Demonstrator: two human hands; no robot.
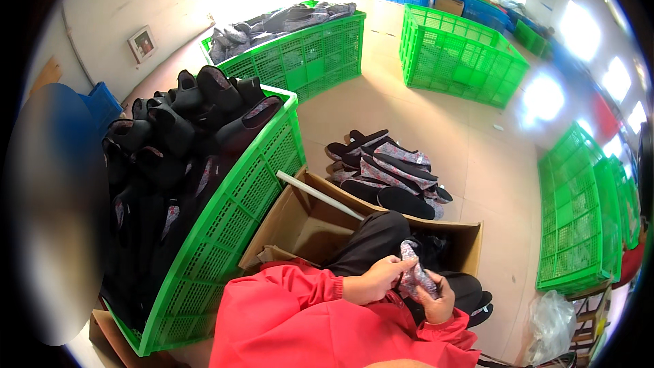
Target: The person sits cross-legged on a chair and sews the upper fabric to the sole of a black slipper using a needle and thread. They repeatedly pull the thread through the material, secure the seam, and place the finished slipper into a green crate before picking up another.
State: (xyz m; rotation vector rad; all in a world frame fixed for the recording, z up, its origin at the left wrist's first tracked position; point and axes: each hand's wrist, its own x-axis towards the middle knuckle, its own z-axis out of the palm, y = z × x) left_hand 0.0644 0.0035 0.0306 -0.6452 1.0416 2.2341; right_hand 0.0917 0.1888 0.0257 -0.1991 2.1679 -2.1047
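Observation:
In front of my red jacket, both hands hold a small floral-patterned cloth shoe [417, 282], tilted, with one end pointing up and away. My left hand [373, 280] pinches its upper left side between thumb and fingers. Lower down, my right hand [438, 299] is closed round the other end. The shoe hangs over my dark trousers [378, 238]. Beyond my knees a pile of black and floral shoes [392, 170] lies on the floor. More black shoes [174, 123] fill the green crate [228, 232] at my left.
A cardboard box [310, 221] with a pale bar [317, 194] across it stands by my legs. Farther off is a green crate of grey shoes [293, 54], then another green crate [463, 58]. Green crates [572, 211] and a clear plastic bag [550, 327] are at right.

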